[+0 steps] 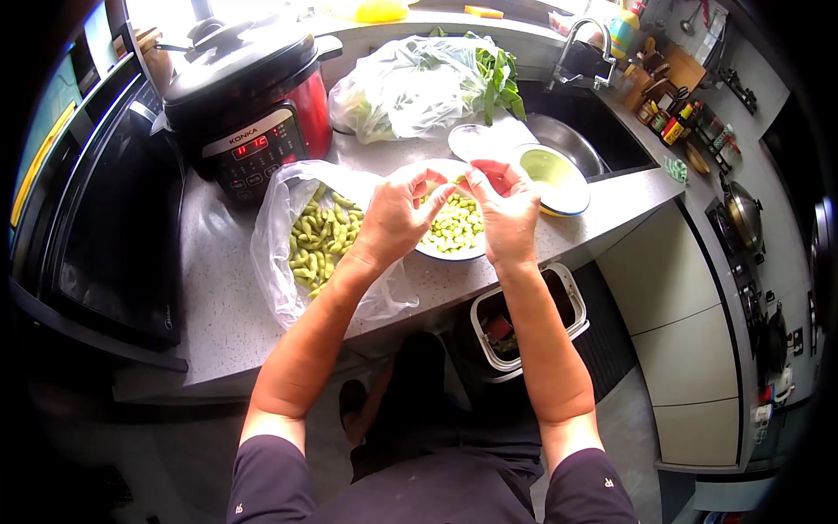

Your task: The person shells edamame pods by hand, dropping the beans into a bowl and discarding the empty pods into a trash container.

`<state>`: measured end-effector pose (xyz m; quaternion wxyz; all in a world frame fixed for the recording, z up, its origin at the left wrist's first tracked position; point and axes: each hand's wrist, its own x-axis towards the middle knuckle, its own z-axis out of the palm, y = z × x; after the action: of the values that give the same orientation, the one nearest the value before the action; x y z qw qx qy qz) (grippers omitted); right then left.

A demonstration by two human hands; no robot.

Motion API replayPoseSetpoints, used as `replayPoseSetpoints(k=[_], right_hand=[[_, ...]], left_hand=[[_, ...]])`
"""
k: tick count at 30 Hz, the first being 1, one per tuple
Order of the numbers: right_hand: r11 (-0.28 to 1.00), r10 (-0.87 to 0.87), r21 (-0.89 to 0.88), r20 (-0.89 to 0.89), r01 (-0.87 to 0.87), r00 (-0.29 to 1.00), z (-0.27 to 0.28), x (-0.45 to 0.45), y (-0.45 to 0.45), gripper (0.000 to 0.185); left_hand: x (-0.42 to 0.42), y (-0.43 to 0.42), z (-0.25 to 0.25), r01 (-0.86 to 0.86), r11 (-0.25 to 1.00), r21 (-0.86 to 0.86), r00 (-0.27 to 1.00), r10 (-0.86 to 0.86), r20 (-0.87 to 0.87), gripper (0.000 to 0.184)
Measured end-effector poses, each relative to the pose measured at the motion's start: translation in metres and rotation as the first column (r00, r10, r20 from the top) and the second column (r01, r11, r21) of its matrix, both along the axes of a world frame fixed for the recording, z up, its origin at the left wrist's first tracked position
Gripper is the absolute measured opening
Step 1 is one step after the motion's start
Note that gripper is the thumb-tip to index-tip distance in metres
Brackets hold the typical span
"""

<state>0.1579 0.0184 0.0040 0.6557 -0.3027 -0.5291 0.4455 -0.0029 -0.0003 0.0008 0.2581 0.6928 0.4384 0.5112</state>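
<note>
Over a white bowl (451, 256) of shelled green soybeans (454, 225), my left hand (397, 212) and my right hand (504, 208) meet with their fingertips pinched. Between them a small green soybean pod (460, 179) shows, mostly covered by the fingers. Left of the bowl, an open clear plastic bag (272, 253) holds many whole soybean pods (325, 231). To the right of my right hand stands a pale bowl with a dark blue rim (559, 179), its inside light green.
A red and black electric cooker (262, 113) and a black microwave (118, 218) stand at left. Behind are a bag of leafy vegetables (419, 83) and a sink (633, 131) with a metal basin. Below the counter edge is an open bin (572, 293).
</note>
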Motion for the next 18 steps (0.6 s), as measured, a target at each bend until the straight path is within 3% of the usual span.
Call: replayPoseSetpoints(k=[3,6,9,18], right_hand=[[0.997,-0.023,-0.073,0.096,0.030,0.995,0.002,-0.001,-0.002,0.017],[0.991,0.022,-0.132,0.140,-0.004,0.990,0.007,0.001,-0.007,0.018],[0.993,0.043,-0.112,0.052,-0.037,0.998,0.006,0.000,-0.009,0.018],[0.997,-0.017,-0.076,0.051,0.021,0.999,-0.002,-0.008,-0.009,0.016]], left_hand=[[-0.001,-0.009,0.011,-0.013,0.995,-0.103,1.000,0.013,0.002,0.014],[-0.001,0.001,-0.003,0.067,0.995,-0.073,0.993,-0.059,0.102,0.011],[0.001,-0.002,-0.002,0.081,0.993,-0.080,0.988,-0.070,0.136,0.011],[0.003,-0.006,0.002,-0.060,0.998,-0.001,0.997,0.060,0.043,0.015]])
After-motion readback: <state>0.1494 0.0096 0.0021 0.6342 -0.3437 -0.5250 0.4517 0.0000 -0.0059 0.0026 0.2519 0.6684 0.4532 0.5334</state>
